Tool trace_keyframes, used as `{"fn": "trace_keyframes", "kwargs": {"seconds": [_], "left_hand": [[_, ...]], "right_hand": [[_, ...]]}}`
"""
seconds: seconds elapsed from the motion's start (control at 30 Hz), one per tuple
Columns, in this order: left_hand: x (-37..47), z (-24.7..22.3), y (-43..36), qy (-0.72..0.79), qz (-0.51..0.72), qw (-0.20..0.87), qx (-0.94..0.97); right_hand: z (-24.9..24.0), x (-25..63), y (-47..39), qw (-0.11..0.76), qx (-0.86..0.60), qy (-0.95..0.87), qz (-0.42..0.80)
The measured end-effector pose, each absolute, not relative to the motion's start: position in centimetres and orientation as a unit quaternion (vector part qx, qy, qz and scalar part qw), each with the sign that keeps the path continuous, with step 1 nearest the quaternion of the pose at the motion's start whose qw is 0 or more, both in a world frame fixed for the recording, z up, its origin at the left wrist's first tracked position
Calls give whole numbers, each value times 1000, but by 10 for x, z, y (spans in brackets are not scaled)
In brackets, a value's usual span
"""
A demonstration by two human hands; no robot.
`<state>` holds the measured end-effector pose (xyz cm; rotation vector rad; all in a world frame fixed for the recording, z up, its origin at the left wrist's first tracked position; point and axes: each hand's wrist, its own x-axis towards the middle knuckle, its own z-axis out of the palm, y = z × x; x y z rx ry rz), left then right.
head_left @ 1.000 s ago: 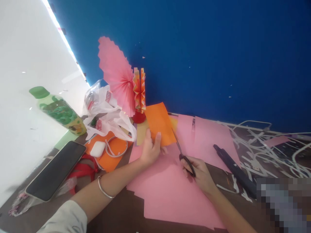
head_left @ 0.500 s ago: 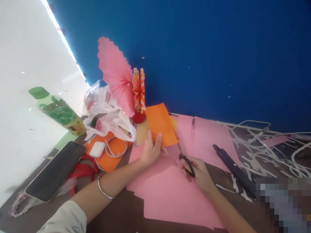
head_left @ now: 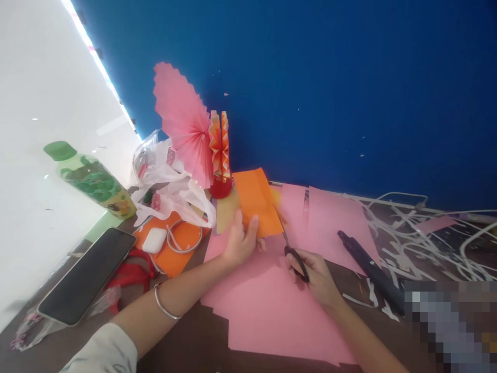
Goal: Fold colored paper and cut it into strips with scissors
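My left hand point(head_left: 243, 238) grips the lower edge of an orange sheet of paper point(head_left: 257, 199), thumb in front and fingers behind, holding it up above the desk. In my right hand point(head_left: 308, 272) is a pair of dark-handled scissors point(head_left: 297, 263). Their blades point up and lie along the right edge of the orange paper; part of them is hidden by it. Pink paper sheets point(head_left: 272, 311) are spread flat beneath both hands. Behind the orange paper stand a pleated pink paper fan point(head_left: 184, 124) and a pleated orange and yellow paper piece point(head_left: 220, 145).
To the left are a phone point(head_left: 87, 277), a green-capped bottle point(head_left: 93, 178), a white plastic bag point(head_left: 178, 199), a white earbud case point(head_left: 154, 240) and a coiled cable point(head_left: 200, 241). On the right lie a long black object point(head_left: 368, 269) and tangled white paper strips point(head_left: 411, 243). A blue wall point(head_left: 310, 93) rises behind.
The view has shifted slightly. Both hands keep their holds on the orange paper and the scissors, with almost no other visible movement.
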<state>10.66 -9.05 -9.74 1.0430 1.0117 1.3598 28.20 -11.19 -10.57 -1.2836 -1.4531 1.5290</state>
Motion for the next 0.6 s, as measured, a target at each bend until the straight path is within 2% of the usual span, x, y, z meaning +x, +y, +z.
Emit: {"fn": "trace_keyframes", "kwargs": {"seconds": [0.6], "left_hand": [[107,-99,-91,423,573,536,454]], "right_hand": [[-103,281,-112,323,-512,-547,578]]}}
